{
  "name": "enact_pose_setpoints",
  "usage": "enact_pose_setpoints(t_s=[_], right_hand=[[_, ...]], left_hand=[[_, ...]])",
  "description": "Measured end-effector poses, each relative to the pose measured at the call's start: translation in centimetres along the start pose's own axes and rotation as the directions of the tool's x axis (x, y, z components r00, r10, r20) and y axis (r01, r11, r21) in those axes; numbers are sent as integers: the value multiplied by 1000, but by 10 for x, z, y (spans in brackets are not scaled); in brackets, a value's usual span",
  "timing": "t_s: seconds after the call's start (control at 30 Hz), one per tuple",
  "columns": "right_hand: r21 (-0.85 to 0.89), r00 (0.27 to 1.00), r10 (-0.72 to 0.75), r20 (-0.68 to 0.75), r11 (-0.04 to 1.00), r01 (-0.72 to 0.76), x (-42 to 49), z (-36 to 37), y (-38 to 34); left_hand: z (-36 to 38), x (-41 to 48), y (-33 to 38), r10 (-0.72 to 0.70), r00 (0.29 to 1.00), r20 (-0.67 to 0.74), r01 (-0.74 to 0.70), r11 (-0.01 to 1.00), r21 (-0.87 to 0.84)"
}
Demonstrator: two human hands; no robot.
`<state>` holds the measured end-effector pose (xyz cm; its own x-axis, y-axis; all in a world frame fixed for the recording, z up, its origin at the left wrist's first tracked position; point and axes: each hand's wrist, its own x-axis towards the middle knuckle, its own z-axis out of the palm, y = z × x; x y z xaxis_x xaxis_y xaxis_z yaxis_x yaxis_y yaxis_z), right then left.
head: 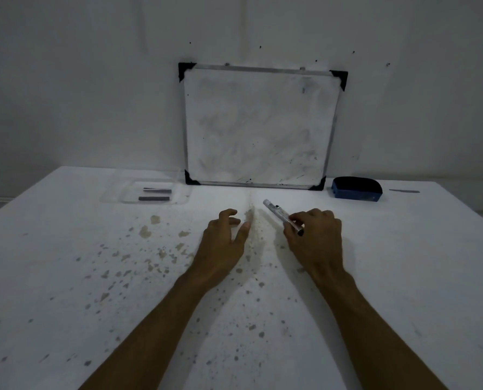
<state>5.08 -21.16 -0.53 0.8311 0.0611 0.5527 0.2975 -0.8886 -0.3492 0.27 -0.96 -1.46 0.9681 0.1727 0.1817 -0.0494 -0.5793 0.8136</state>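
Note:
A smudged whiteboard with a metal frame and black corners leans against the wall at the back of the white table. My right hand pinches a white marker near its dark lower end, the barrel pointing up and left over the table. My left hand hovers just left of it, fingers loosely curled and holding nothing. A blue eraser lies to the right of the board.
A clear plastic tray at the back left holds two dark sticks. A thin grey strip lies beyond the eraser. Brownish stains and specks dot the tabletop.

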Motion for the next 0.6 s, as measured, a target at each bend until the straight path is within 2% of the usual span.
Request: enact_pose_setpoints(t_s=[0.1,0.23,0.6], right_hand=[[-15,998,63,10,998,-63,1,2,9],[65,986,138,98,987,-144,-1,2,9],[42,973,200,113,978,-206,22,29,-31]], left_hand=[[3,0,-5,49,999,8,-50,996,79],[3,0,-7,76,997,0,-75,992,104],[5,6,-14,110,994,-12,-107,986,126]])
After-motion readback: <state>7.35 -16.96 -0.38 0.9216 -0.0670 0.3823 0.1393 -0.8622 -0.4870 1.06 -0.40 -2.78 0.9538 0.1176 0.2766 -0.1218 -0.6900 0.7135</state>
